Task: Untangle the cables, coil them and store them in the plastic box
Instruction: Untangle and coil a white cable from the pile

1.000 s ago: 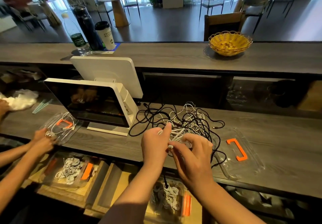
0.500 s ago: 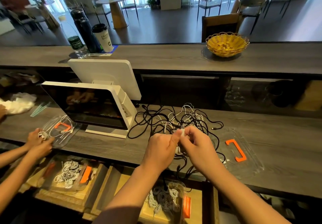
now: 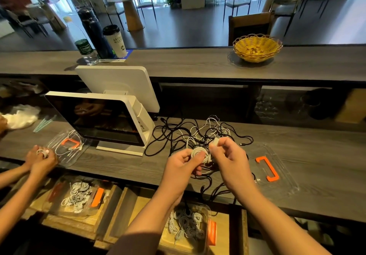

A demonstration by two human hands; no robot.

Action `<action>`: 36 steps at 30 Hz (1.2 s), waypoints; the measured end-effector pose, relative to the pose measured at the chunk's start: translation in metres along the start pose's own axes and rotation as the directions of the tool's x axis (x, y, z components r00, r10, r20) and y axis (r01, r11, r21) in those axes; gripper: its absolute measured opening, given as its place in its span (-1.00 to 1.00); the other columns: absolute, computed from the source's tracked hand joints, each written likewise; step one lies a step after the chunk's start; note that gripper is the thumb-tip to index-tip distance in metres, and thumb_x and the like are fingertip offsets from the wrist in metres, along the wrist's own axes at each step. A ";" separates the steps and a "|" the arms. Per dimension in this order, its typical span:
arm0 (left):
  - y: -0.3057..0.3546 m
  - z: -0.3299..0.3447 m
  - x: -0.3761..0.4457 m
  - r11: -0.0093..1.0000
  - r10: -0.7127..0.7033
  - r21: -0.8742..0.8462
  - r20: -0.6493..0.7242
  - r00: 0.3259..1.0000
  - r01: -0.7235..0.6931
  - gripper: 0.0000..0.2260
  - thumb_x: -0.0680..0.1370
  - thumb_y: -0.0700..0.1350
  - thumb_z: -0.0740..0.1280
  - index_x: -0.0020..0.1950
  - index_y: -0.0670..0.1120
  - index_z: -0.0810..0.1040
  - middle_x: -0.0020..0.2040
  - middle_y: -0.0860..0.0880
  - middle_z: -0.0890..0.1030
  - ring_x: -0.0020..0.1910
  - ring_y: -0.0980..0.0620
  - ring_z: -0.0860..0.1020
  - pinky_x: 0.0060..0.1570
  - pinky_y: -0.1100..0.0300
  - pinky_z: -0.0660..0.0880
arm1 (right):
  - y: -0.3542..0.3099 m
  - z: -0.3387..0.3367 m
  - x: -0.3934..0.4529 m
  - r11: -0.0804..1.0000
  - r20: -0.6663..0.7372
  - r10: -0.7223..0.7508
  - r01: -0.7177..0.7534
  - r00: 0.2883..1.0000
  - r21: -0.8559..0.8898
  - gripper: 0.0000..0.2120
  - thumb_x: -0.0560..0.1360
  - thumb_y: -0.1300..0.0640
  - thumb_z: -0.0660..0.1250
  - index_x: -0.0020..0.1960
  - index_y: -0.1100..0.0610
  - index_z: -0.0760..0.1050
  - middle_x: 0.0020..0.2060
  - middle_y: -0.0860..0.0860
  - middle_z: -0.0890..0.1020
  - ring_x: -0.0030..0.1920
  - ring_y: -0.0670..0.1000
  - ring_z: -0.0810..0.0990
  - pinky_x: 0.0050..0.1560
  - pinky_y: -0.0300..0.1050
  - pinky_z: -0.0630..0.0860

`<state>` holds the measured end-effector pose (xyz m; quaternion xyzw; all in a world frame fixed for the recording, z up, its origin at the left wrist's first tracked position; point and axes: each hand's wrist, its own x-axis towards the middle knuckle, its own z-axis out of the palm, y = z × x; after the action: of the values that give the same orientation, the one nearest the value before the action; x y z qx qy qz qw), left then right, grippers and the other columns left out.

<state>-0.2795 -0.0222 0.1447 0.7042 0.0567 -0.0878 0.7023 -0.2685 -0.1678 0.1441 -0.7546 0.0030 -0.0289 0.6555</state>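
Both hands meet over the table's [image 3: 122, 165] near edge. The left hand [image 3: 181, 164] grips a white cable coil [image 3: 199, 153], and the right hand [image 3: 227, 155] pinches its end. The cable tangle [image 3: 198, 131] lies just behind them, and the plastic box [image 3: 188, 225] sits below.

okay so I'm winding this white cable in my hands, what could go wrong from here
The white coil held by your left hand and right hand sits right over the tangled pile; a trailing end may still be snagged and drag other cables along. Black strands already hang over the counter edge and could slide off. A loose coil may spring open when dropped into the plastic box.
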 end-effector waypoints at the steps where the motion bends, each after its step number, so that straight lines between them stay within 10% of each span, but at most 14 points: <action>1: 0.001 -0.001 -0.002 1.000 0.013 0.003 0.012 1.000 -0.013 -0.89 0.57 -0.13 0.41 0.04 -0.13 0.66 -0.19 0.00 0.69 -0.22 0.09 0.61 -0.17 0.23 0.54 | -0.001 0.000 -0.001 1.000 0.004 0.030 -0.030 1.000 0.005 -0.87 0.59 0.10 0.33 -0.12 0.09 0.55 -0.32 0.01 0.60 -0.35 -0.01 0.54 -0.36 -0.17 0.49; 6: 0.005 -0.008 -0.011 0.902 0.154 0.385 0.142 0.978 -0.198 -0.99 0.59 -0.09 0.40 -0.02 0.02 0.61 -0.08 0.06 0.65 -0.08 0.18 0.61 -0.06 0.33 0.49 | -0.005 -0.006 0.004 0.960 0.252 0.276 -0.278 0.928 -0.028 -0.72 0.63 0.14 0.26 -0.08 0.32 0.62 -0.31 0.12 0.59 -0.41 -0.06 0.53 -0.45 -0.30 0.41; 14: 0.003 -0.016 -0.013 0.731 0.425 0.522 0.154 0.892 -0.439 -0.83 0.48 -0.29 0.43 -0.08 -0.01 0.61 -0.07 0.14 0.53 0.01 0.05 0.54 0.01 0.25 0.48 | -0.016 -0.010 -0.002 0.964 0.421 0.234 -0.155 0.876 -0.215 -0.63 0.64 0.16 0.10 -0.12 0.38 0.56 -0.36 0.10 0.41 -0.39 -0.01 0.33 -0.40 -0.20 0.27; 23: 0.006 -0.019 -0.019 0.859 0.290 0.434 0.022 0.957 -0.271 -0.78 0.45 -0.25 0.51 0.01 0.03 0.74 -0.12 0.13 0.70 -0.07 0.16 0.65 -0.03 0.27 0.57 | -0.017 -0.002 -0.005 0.957 0.387 0.286 -0.236 0.877 -0.171 -0.64 0.62 0.17 0.16 -0.34 0.19 0.46 -0.51 -0.02 0.39 -0.53 -0.11 0.32 -0.49 -0.31 0.32; 30: 0.008 -0.020 -0.019 0.959 0.125 0.280 -0.249 0.960 -0.052 -0.85 0.41 -0.24 0.55 -0.06 -0.05 0.75 -0.22 0.07 0.73 -0.20 0.13 0.69 -0.21 0.28 0.58 | -0.003 0.005 -0.017 0.996 0.305 0.078 -0.061 0.949 -0.066 -0.76 0.43 0.02 0.52 0.03 0.04 0.57 -0.16 -0.02 0.67 -0.18 -0.06 0.63 -0.15 -0.17 0.60; 36: 0.005 -0.022 -0.021 0.972 0.069 0.233 -0.252 0.965 -0.009 -0.84 0.42 -0.22 0.55 -0.02 -0.07 0.74 -0.20 0.06 0.73 -0.21 0.14 0.69 -0.21 0.31 0.57 | -0.002 0.007 -0.025 0.995 0.220 0.066 -0.082 0.973 0.063 -0.84 0.45 0.20 0.50 0.00 0.12 0.58 -0.17 0.06 0.67 -0.22 -0.01 0.64 -0.24 -0.19 0.59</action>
<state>-0.2981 0.0011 0.1537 0.7871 0.1234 0.0128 0.6042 -0.2928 -0.1593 0.1442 -0.7285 -0.0416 0.0782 0.6793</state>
